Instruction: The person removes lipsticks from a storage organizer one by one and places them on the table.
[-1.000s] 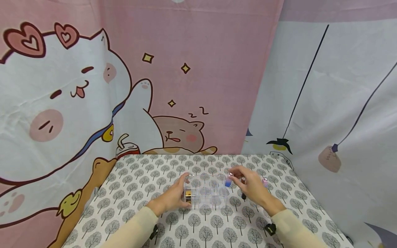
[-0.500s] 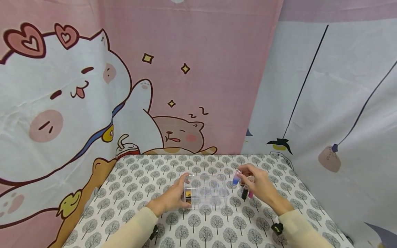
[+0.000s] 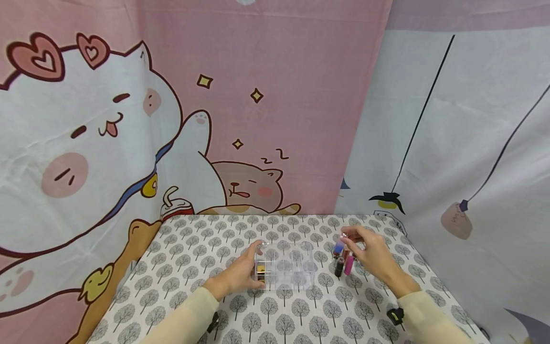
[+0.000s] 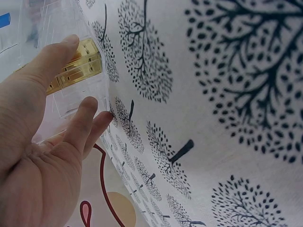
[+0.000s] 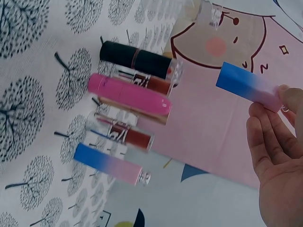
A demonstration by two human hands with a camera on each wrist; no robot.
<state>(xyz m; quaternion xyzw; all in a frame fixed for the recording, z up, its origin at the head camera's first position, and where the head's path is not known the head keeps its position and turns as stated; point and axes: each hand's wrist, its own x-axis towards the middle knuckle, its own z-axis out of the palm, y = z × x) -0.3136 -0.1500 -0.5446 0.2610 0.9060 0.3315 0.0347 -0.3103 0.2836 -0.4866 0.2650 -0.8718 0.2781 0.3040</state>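
A clear plastic organizer box (image 3: 285, 266) with compartments sits mid-table. My left hand (image 3: 238, 270) grips its left end, thumb at the near corner and fingers at the far one. Inside that end stands a shiny gold item (image 4: 81, 67). My right hand (image 3: 370, 252) pinches a blue-to-pink lipstick tube (image 5: 246, 86) by its pink end, blue end pointing down. Beneath it stands a group of lip products: a black tube (image 5: 135, 59), a magenta tube (image 5: 129, 94), clear tubes with brownish-red colour (image 5: 137, 137), and another blue-to-pink tube (image 5: 110, 164).
A white cloth printed with grey trees (image 3: 283, 313) covers the table. Behind it hangs a pink curtain (image 3: 301, 119) with cartoon cats, and a pale curtain (image 3: 455, 143) borders the right side.
My right hand has moved right from beside the box with the blue-to-pink tube, now over the group of lip products, which shows more. My left hand has stayed on the box.
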